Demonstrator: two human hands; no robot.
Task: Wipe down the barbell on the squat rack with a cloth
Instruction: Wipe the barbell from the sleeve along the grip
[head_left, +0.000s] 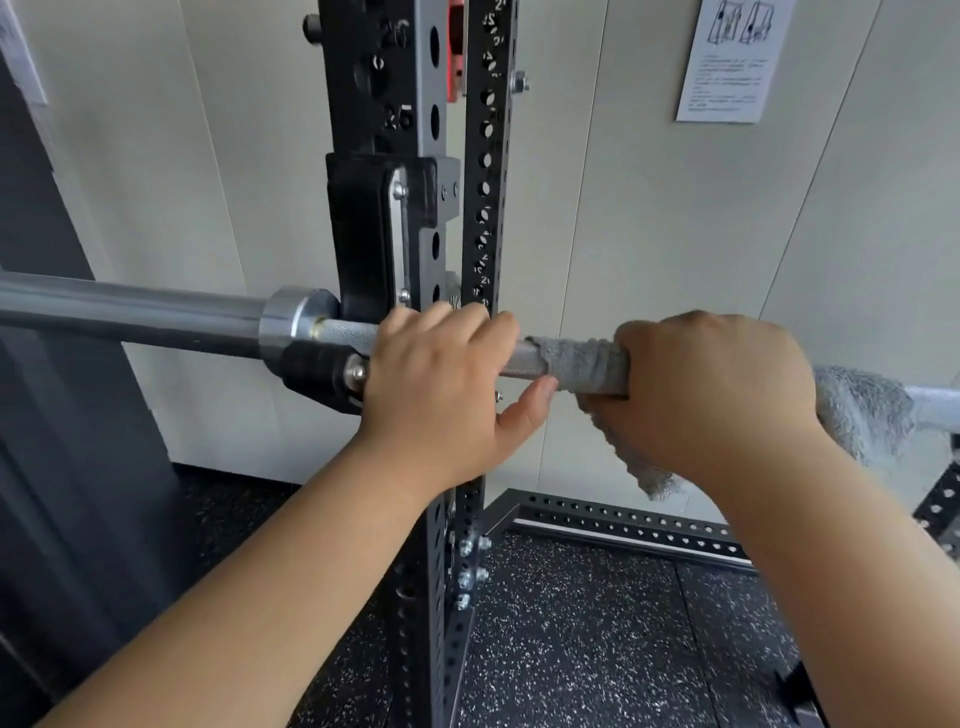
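Observation:
A steel barbell (130, 312) lies across the frame in the black J-hook (358, 249) of the squat rack upright (431, 130). Its thick sleeve reaches to the left and its knurled shaft runs to the right. My left hand (441, 384) grips the bare shaft just right of the hook, fingers over the top and thumb underneath. My right hand (711, 389) grips a grey cloth (582, 358) wrapped round the shaft. Loose cloth hangs below the hand and sticks out on its right side. The two hands are a thumb's width apart.
A second perforated upright (488, 156) stands behind the first, close to the pale wall. A printed sheet (727, 57) hangs on that wall at upper right. Perforated base rails (623, 525) run along the speckled black rubber floor (571, 649). A dark panel fills the left edge.

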